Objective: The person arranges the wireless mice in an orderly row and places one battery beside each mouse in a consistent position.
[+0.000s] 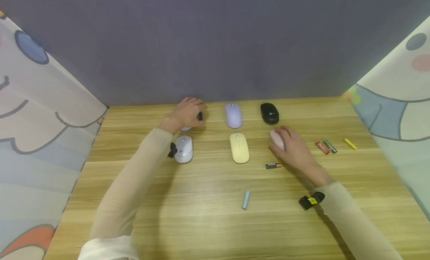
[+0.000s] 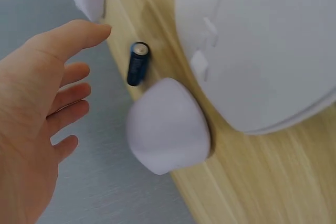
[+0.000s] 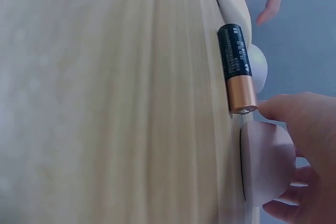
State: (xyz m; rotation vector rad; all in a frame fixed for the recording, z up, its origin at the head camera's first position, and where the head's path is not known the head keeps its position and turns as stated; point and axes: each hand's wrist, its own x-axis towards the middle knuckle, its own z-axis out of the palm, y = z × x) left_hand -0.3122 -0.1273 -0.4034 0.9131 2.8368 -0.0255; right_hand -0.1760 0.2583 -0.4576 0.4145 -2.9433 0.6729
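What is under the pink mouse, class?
Wooden tabletop shows beside the pink mouse, which the right grip holds. The mouse's underside, and whatever lies directly beneath, are covered and cannot be seen.

Beige sleeves (image 1: 131, 186) end behind both hands (image 1: 186, 112), a small black device (image 1: 305, 203) at each wrist, the right's yellow-marked; white fabric (image 1: 107, 248) farther back, left.

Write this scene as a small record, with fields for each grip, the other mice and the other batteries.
Left grip: beside dark battery and pale mouse, no contact visible
Right grip: holds pale pink mouse
Other mice: lavender mouse, black mouse, white mouse, yellow mouse
Other batteries: red battery, green battery, yellow battery, light blue battery, black-and-copper battery
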